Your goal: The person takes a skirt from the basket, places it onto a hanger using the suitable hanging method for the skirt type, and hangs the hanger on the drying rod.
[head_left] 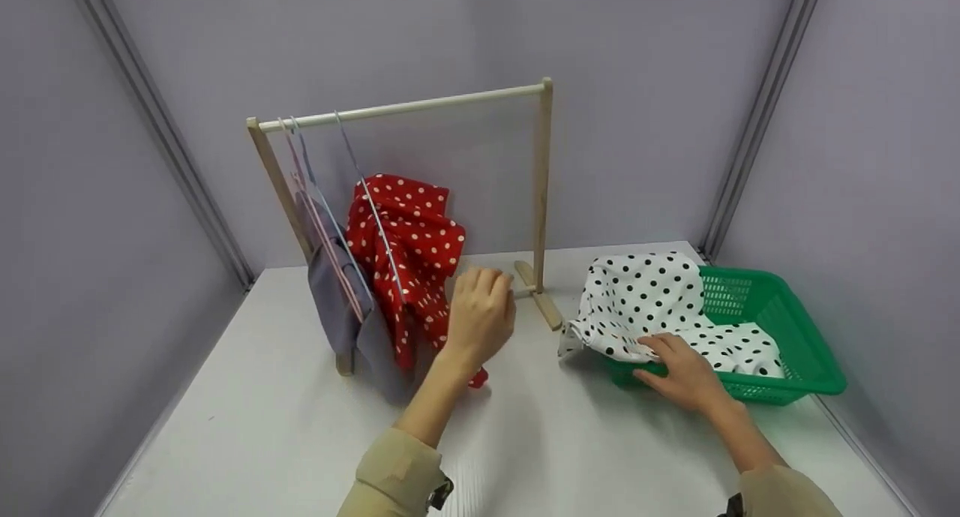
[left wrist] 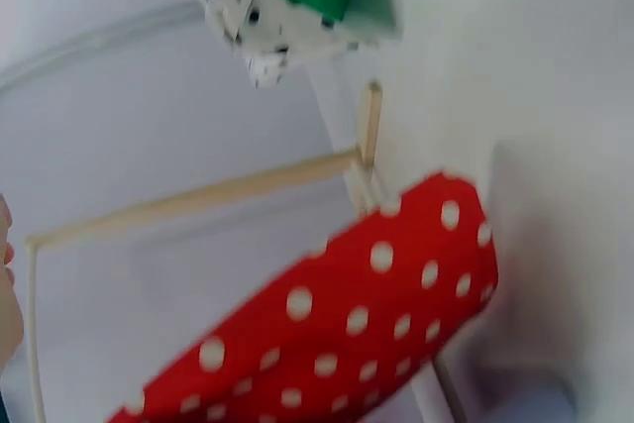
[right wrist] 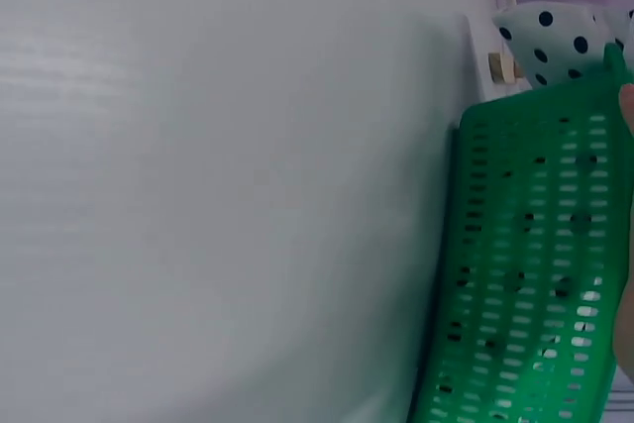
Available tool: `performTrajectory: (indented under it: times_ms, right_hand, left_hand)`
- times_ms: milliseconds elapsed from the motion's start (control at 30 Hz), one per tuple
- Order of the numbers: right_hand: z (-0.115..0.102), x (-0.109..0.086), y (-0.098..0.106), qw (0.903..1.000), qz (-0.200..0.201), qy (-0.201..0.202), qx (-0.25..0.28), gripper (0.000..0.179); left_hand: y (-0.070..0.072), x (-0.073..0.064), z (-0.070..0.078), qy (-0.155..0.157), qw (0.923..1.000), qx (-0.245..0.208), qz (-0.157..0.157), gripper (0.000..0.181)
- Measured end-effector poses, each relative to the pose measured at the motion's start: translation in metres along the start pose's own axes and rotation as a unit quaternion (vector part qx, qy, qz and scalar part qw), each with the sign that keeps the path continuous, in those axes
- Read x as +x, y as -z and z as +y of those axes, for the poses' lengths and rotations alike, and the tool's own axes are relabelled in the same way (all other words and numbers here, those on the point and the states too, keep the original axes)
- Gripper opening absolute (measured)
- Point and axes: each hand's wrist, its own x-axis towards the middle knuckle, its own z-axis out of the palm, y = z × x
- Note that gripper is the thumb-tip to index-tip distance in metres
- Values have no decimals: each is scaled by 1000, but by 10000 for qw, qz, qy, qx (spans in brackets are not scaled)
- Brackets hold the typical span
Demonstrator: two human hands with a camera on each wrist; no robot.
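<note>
My left hand (head_left: 480, 314) is raised in front of the clothes rack with its fingers curled; I cannot tell whether it pinches anything. Close beside it hangs a red garment with white dots (head_left: 420, 235), which fills the lower part of the left wrist view. My right hand (head_left: 686, 374) is at the near side of a green basket (head_left: 814, 344). Its fairly straight fingers lie over a white cloth with black dots (head_left: 649, 292), the thumb apart below them near the rim. The cloth drapes over the basket's left edge.
A small rack has wooden posts (head_left: 541, 194) and a white rail (head_left: 420, 106). Pink and blue hangers (head_left: 330, 224) hang at its left end, with a grey garment (head_left: 334, 307) among them. Pale walls enclose the white table (head_left: 247, 427) at the back and sides.
</note>
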Motion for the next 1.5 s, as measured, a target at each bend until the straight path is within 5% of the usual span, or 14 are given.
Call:
performTrajectory:
  times_ms: [167,300,600,733,1133,1367,1500]
  right_hand:
    - [18,-20,14,9996,190,34,-212,33]
    - [28,-33,21,9991,389,-39,-172,28]
    - [33,-38,24,9968,763,42,-235,26]
    - [33,-39,24,9963,806,-66,-286,27]
    - [37,-41,22,9927,1175,-197,-190,38]
    - [35,-42,24,9931,942,-622,-305,37]
    - [35,-43,24,9923,856,-856,-259,36]
  left_hand:
    - [-30,-10,33,-284,9965,8,-790,10]
    - [-54,-16,59,-746,9860,257,-1466,11]
    - [-91,-25,100,-1442,9335,1338,-2999,19]
    - [-98,-26,106,-1550,9173,1697,-3252,15]
    - [-99,-18,103,-1463,9366,1322,-2897,12]
    - [-95,-19,98,-1395,9368,1225,-2966,12]
    - [-94,-20,96,-1393,9462,1118,-2700,9]
